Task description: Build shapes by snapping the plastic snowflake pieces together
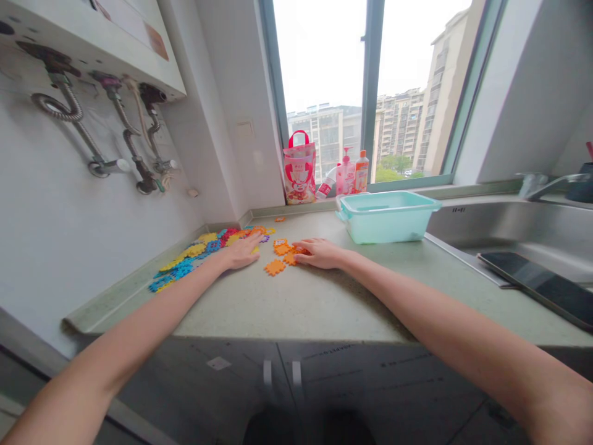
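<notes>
**Both hands flat among the puzzle tiles**

Your left hand lies spread, palm down, at the edge of the mixed-colour pile of foam tiles on the worktop. Your right hand rests open beside it, fingertips touching the orange tiles. A turquoise plastic basin stands just behind, near the sink.

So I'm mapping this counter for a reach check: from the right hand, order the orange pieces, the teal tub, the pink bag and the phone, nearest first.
1. Orange pieces: under the right hand fingertips, touching.
2. Teal tub: just behind it, to the right.
3. Pink bag: farther back, on the windowsill.
4. Phone: far right, at the sink edge.
</notes>
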### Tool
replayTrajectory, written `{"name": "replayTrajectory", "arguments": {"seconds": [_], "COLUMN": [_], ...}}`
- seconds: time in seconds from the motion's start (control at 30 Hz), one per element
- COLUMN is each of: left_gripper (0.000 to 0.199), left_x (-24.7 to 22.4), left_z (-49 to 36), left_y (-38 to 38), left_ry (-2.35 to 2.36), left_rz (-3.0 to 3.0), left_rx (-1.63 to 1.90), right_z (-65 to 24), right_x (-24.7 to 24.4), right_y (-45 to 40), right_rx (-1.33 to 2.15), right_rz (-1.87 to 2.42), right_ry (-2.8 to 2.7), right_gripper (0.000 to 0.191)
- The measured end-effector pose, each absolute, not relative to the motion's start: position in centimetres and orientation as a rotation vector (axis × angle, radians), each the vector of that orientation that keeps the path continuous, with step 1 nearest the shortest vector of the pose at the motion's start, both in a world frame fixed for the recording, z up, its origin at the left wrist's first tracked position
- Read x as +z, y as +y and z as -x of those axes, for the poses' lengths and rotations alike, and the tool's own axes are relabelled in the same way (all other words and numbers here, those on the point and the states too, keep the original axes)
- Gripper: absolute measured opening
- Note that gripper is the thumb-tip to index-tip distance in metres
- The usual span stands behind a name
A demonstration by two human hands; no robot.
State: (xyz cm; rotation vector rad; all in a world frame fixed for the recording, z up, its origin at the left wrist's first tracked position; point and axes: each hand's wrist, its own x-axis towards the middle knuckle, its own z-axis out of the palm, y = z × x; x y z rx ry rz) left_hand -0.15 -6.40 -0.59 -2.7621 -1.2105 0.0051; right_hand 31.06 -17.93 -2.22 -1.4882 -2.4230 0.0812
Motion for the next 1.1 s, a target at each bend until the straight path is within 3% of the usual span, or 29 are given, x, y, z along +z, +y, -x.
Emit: {"name": "replayTrajectory", "arguments": {"seconds": [0.1,0.3,0.47,0.77,1.1], "left_gripper": [0.086,0.076,0.048,0.037,0.064], "left_x": [-0.3,-0.3,1.3,2.2,-0.1], "left_z": [-1.3,-2.8,-1.4,2.1,0.1], "left_y": [-5.0,-3.3,-3.8,-2.7,-1.1], "left_ry": [-1.207,-1.172,-0.971,-1.476,-1.576], "left_rz": [2.754,2.815,2.861,2.413,2.410], "left_rx": [0.012,-0.017,-0.278,-0.524,-0.105], "right_z": [-31.1,-31.3,-31.3,-31.2,-31.0], "right_x": [-2.2,-2.5,-2.8,-2.9,-2.8], "right_y": [-18.0,-17.7,-17.4,-17.5,-17.6], "right_rx": [0.073,0.067,0.070,0.061,0.051], "right_rz": [1.479,1.459,1.466,1.452,1.497], "right_ry": [-2.420,-2.406,-2.411,-2.413,-2.408], "right_gripper": [0.066,0.064,0.064,0.066,0.067]}}
